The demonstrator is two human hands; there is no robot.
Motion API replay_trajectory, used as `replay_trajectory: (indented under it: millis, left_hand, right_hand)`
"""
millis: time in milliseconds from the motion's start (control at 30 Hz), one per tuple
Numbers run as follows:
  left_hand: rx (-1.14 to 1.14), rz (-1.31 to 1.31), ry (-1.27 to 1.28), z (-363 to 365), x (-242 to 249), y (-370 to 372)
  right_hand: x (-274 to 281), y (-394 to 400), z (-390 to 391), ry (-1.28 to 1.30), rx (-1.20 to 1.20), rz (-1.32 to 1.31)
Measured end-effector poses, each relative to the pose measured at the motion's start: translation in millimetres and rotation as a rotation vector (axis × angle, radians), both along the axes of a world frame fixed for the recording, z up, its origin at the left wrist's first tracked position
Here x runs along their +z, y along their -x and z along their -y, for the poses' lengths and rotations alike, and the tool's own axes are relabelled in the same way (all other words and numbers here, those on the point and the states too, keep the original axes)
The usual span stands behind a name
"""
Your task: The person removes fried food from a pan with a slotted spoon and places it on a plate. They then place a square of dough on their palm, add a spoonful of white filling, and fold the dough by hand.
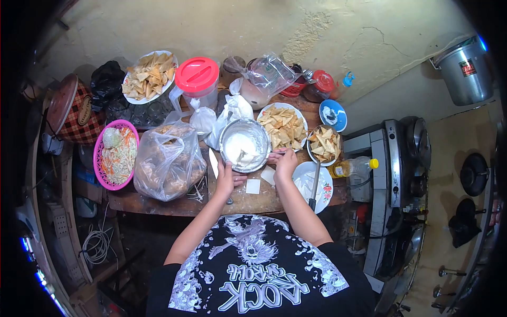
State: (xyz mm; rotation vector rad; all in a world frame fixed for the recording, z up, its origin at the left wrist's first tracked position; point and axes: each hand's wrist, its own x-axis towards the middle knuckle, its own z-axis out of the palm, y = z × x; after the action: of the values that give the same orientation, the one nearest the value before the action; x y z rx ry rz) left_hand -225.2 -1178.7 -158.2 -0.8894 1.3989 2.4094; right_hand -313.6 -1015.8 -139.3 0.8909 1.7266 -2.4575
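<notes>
A metal pot (225, 138) with thick white batter (244, 142) inside stands near the middle of the wooden table. Against its lower left side rests my left hand (228, 179), thumb and fingers curved at the base. My right hand (284, 164) is closed on the handle of a spoon (244, 155) that dips into the batter; its grip is partly hidden. A knife (213, 161) lies just left of the pot. Close to my hands are small white wrapper squares (253, 186). Folded triangular pastries (285, 125) fill a plate behind my right hand, and more are in a bowl (324, 144).
Left of the pot sit a bulging plastic bag (169, 164) and a pink basket (97, 158) of shredded vegetables. A floral plate (322, 195) with a long-handled tool (315, 185) is at right, beside an oil bottle (356, 167). A red-lidded pitcher (197, 74) stands behind.
</notes>
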Motion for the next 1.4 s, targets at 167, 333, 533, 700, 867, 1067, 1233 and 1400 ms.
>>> replay_trajectory:
  millis: [167, 333, 533, 700, 867, 1067, 1233, 1400]
  left_hand:
    - [-0.287, -0.26, 0.506, -17.1, -38.0, -37.7]
    - [-0.79, -0.583, 1.344, -30.6, 12.6, -27.4]
    - [-0.9, -0.465, 1.404, -38.2, -3.4, -24.1]
    - [-0.853, -0.369, 1.344, -38.6, -7.3, -19.0]
    - [-0.783, -0.536, 1.294, -33.9, -10.0, -23.2]
    - [-0.203, -0.19, 0.273, -15.2, 11.0, -25.4]
    - [0.181, -0.142, 0.072, 7.2, 86.5, 2.4]
    - [0.195, -0.194, -0.227, 27.0, 98.8, 28.7]
  right_hand:
    - [11.0, 7.8, -14.9, 0.37, -0.04, 0.106]
    - [23.7, 15.1, -14.2, 0.544, -0.058, 0.127]
    - [51.4, 7.0, -15.8, 0.69, -0.039, 0.078]
    - [65.1, 0.4, -22.3, 0.585, 0.021, -0.09]
    - [105.1, -2.9, -22.8, 0.359, 0.081, -0.399]
    - [147.7, -5.4, -26.1, 0.255, 0.156, -0.674]
    - [167.2, -7.5, -24.7, 0.266, 0.135, -0.771]
    - [177.3, -9.9, -22.7, 0.267, 0.155, -0.84]
